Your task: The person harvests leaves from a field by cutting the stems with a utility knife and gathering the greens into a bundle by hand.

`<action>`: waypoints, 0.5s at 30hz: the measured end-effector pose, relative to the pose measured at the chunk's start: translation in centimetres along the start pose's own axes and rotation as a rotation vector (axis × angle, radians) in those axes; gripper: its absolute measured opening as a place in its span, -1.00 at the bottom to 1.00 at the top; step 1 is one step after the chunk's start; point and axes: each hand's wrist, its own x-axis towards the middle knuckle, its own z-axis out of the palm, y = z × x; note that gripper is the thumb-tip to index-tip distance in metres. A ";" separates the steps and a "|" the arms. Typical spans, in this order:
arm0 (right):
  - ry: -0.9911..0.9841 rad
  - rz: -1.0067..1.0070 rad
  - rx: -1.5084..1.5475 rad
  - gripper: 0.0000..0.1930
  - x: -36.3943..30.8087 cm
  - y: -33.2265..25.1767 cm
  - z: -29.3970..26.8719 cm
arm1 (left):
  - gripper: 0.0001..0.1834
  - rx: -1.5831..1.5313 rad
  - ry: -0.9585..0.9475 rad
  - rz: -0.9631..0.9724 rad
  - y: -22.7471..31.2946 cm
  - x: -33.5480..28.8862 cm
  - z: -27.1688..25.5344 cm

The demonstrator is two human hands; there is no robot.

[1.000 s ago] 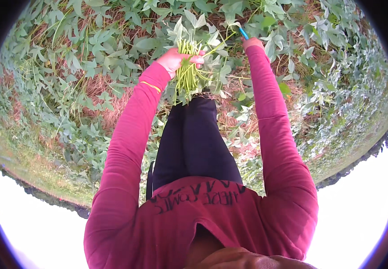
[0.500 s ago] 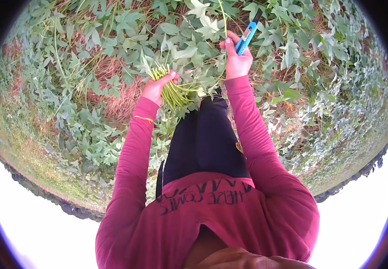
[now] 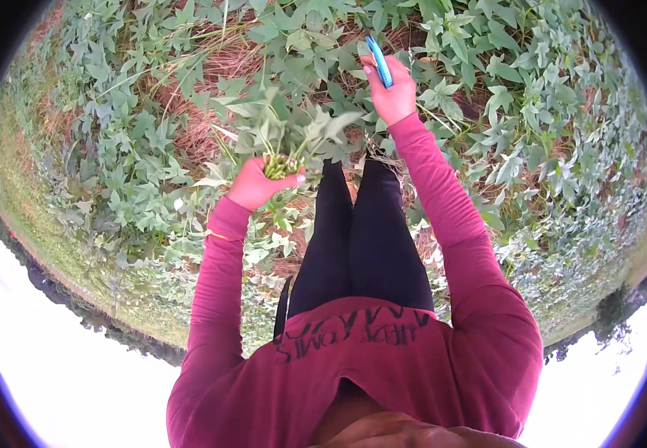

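Note:
My left hand [image 3: 258, 183] grips a bunch of cut green leafy stems [image 3: 288, 131] by their ends, with the leaves fanning out above the fist. My right hand [image 3: 392, 91] is raised farther out and holds a small blue-handled cutting tool [image 3: 379, 63]; its blade is not visible among the leaves. Both arms wear dark pink sleeves, and a thin yellow band circles the left wrist. The two hands are apart, with the bunch to the left of the tool.
Low green leafy vines [image 3: 533, 134] cover the ground all around, with patches of dry reddish straw [image 3: 211, 71] between them. My legs in dark trousers [image 3: 361, 239] stand in the middle. Bright sky fills the lower edges of the picture.
The hands, close together at the bunch a second ago, have spread apart. The right hand with the blue tool reached outward into the vines; the left hand kept hold of the bunch.

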 end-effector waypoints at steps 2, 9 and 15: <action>-0.251 -0.201 -0.252 -0.79 4.2 4.1 3.0 | -0.63 0.153 -0.225 -0.250 -4.8 -0.2 0.7; -0.903 0.033 -0.929 -0.68 14.9 14.4 17.6 | -0.71 -0.369 -0.366 -0.354 -10.5 0.0 2.8; -0.801 -0.122 -0.836 -0.66 8.3 22.1 17.2 | -0.76 -0.323 -0.310 -0.327 -12.0 1.2 1.8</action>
